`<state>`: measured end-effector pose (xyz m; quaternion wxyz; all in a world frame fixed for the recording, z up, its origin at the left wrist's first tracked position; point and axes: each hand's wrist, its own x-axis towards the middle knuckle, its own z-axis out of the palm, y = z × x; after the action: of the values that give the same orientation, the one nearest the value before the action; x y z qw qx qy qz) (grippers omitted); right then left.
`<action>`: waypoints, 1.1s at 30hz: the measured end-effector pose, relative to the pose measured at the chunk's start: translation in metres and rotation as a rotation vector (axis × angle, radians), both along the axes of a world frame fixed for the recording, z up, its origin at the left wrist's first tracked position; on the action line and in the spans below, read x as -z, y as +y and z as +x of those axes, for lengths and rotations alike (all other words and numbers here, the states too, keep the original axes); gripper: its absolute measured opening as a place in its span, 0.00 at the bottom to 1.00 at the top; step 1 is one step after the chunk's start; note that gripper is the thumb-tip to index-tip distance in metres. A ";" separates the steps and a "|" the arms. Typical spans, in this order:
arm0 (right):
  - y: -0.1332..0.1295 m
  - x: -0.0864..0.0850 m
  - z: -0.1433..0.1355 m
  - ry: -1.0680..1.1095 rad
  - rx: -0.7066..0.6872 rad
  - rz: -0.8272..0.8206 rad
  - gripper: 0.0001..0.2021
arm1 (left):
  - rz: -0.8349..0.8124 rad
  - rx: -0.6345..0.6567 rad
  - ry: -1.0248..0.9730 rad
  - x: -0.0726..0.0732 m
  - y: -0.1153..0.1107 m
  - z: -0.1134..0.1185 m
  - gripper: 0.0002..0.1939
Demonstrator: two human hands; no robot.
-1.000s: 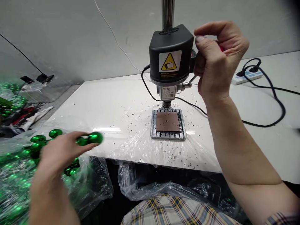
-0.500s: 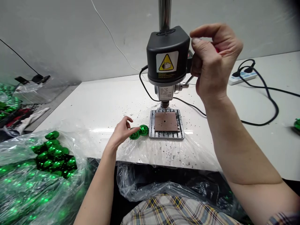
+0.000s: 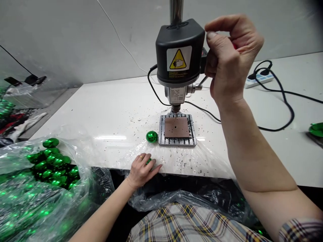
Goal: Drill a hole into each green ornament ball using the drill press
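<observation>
Near the table's front edge, my left hand (image 3: 143,169) is curled over a shiny green ball (image 3: 148,161), mostly hidden under its fingers. A second shiny green ball (image 3: 151,136) rests on the table, just left of the drill press base (image 3: 177,142). My right hand (image 3: 233,55) is raised beside the black drill press head (image 3: 180,53), closed round a feed lever (image 3: 202,81); a bit of red shows between its fingers. Below the chuck (image 3: 176,108), a brown square plate (image 3: 176,127) with a small hole in it lies on the base. No ball is on that plate.
At left, a clear plastic bag (image 3: 85,171) holds many shiny green balls (image 3: 54,161). Dark shavings and clear film lie around the base. A power strip (image 3: 262,80) with black cables (image 3: 290,117) sits at the back right. A green object (image 3: 316,129) shows at the right edge.
My left hand has come away from beside the drill press base toward the table's front edge, taking one green ball along. The other ball stays by the base. My right hand keeps its grip.
</observation>
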<state>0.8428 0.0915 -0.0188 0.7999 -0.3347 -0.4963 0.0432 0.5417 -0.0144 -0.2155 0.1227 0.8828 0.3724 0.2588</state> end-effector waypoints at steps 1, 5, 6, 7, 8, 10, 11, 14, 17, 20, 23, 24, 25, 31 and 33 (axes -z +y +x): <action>0.000 0.000 0.000 0.002 0.000 -0.003 0.06 | -0.044 -0.070 -0.074 -0.006 0.004 0.000 0.13; 0.001 0.000 0.000 0.000 -0.019 0.040 0.06 | -0.544 -0.341 -0.620 -0.042 0.016 0.022 0.27; 0.002 0.000 0.000 0.002 -0.019 0.050 0.06 | -0.748 -0.371 -0.781 -0.053 0.019 0.032 0.30; 0.003 0.000 0.001 0.004 -0.019 0.057 0.06 | -0.948 -0.372 -0.927 -0.062 0.023 0.041 0.30; 0.004 0.000 0.001 0.003 -0.024 0.061 0.06 | -1.119 -0.353 -1.054 -0.071 0.027 0.051 0.28; 0.004 0.001 0.002 -0.001 -0.052 0.068 0.06 | -1.334 -0.287 -1.237 -0.084 0.037 0.068 0.19; 0.004 0.001 0.003 -0.004 -0.069 0.065 0.06 | -1.389 -0.252 -1.292 -0.087 0.042 0.075 0.15; 0.001 0.001 0.003 -0.001 -0.067 -0.001 0.05 | -1.440 -0.205 -1.348 -0.087 0.056 0.091 0.13; -0.004 0.000 0.002 -0.009 -0.024 -0.099 0.05 | -1.395 -0.205 -1.324 -0.079 0.068 0.099 0.14; -0.008 -0.001 0.001 -0.015 -0.028 -0.084 0.04 | -1.339 -0.192 -1.258 -0.069 0.077 0.105 0.18; -0.009 -0.001 0.001 -0.022 -0.020 -0.102 0.04 | -1.285 -0.157 -1.158 -0.059 0.082 0.111 0.21; -0.009 -0.001 0.001 -0.022 -0.013 -0.119 0.05 | -1.256 -0.151 -1.125 -0.055 0.083 0.113 0.23; -0.009 -0.001 0.001 -0.024 -0.014 -0.131 0.05 | -1.215 -0.148 -1.094 -0.051 0.084 0.115 0.26; -0.010 -0.001 0.001 0.020 -0.143 -0.062 0.04 | -0.918 -0.155 -0.815 -0.029 0.092 0.121 0.36; -0.010 -0.001 0.001 0.027 -0.172 -0.036 0.03 | -0.829 -0.190 -0.711 -0.027 0.095 0.122 0.35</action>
<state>0.8440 0.0814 -0.0180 0.7936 -0.3046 -0.5116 0.1249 0.6638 0.0806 -0.1887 0.5539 0.5815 0.4569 0.3825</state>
